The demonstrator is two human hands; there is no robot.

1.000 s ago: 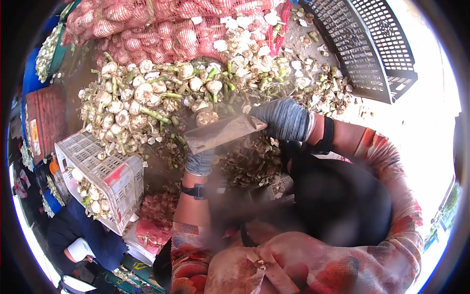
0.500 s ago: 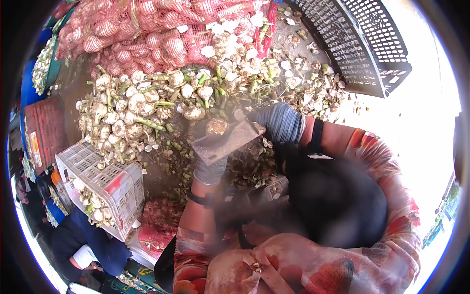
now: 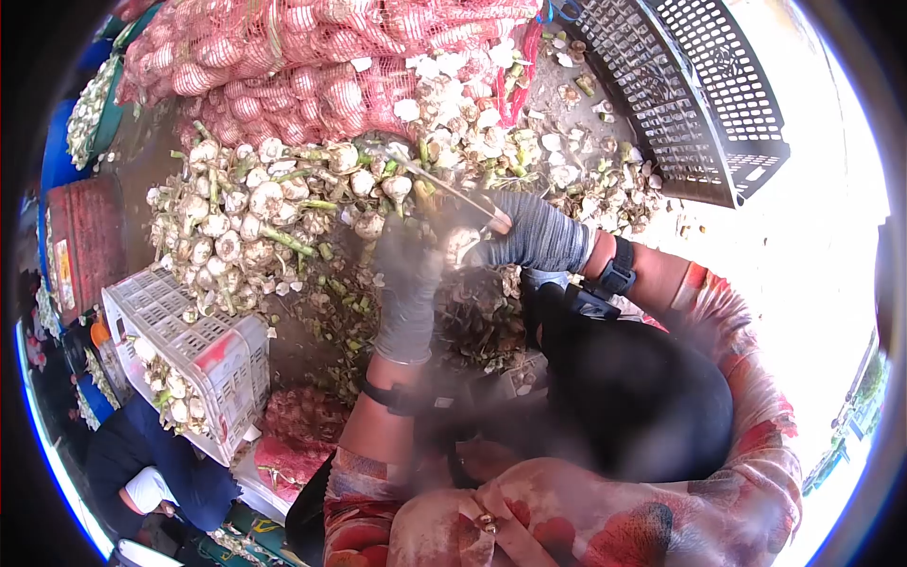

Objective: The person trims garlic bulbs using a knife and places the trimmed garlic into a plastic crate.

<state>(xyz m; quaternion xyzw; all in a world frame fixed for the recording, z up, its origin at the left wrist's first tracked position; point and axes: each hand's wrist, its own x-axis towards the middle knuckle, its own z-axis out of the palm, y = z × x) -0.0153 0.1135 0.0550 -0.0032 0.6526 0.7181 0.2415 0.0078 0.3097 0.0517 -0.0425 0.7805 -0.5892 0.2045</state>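
My right hand [image 3: 543, 232], in a grey striped glove, is closed on a broad-bladed knife [image 3: 442, 185]. The blade shows almost edge-on and slants up to the left. Just below it, between my two hands, is a whitish garlic bulb [image 3: 461, 245]; which hand bears it I cannot tell. My left hand [image 3: 406, 293], in a pale glove, is beside the bulb, its fingers smeared by motion. A heap of garlic bulbs [image 3: 227, 227] with green stem stubs spreads beyond and to the left of my hands.
Red mesh sacks of garlic [image 3: 283, 76] lie at the back. Black plastic crates [image 3: 699, 104] stand at back right. A white crate [image 3: 231, 378] with garlic is at left, near a crouching person [image 3: 165, 463]. Cut stems and peelings [image 3: 331, 321] litter the ground.
The knife has turned from showing its flat face to nearly edge-on, its far end now higher. My left hand has risen from beneath the blade. The bulb between my hands now shows below the blade.
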